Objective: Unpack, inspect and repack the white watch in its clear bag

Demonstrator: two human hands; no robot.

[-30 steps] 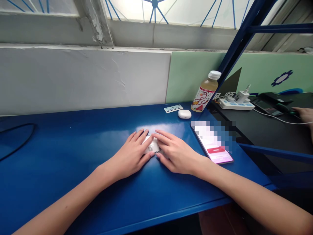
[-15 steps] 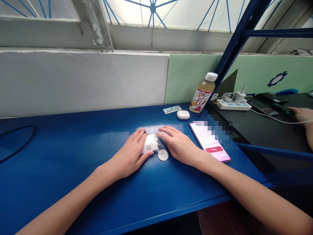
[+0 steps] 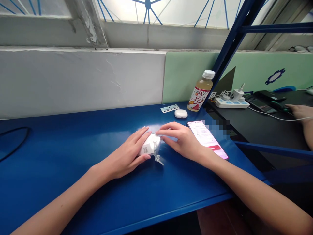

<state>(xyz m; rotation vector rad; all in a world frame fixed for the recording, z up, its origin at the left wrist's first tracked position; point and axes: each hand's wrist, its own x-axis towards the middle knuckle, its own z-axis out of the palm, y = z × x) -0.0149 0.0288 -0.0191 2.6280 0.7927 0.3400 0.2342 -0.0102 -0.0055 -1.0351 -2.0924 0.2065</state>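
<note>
My left hand point(image 3: 130, 148) is closed around a small white box point(image 3: 146, 148) with a printed square code, pressing it to the blue desk. Its thumb lies along the near side. Clear plastic bag point(image 3: 157, 147) material covers the box's right end, and a pale, string-like piece point(image 3: 158, 159) sticks out from it onto the desk. My right hand point(image 3: 178, 138) reaches in from the right, its thumb and fingertips closed on the bag's edge by the box. What lies inside the bag's end is hard to make out.
A lit phone point(image 3: 207, 138) lies beside my right forearm. Behind it are a white earbud case point(image 3: 181, 114), a card point(image 3: 170, 108) and a drink bottle point(image 3: 200, 91). A power strip point(image 3: 232, 102) and another person's hand point(image 3: 299, 112) are at the neighbouring black desk. A black cable point(image 3: 18, 148) lies left.
The white round piece no longer lies on the desk by the box. The box has turned slightly, the pale string-like piece now shows, and my right fingertips have closed at the bag.
</note>
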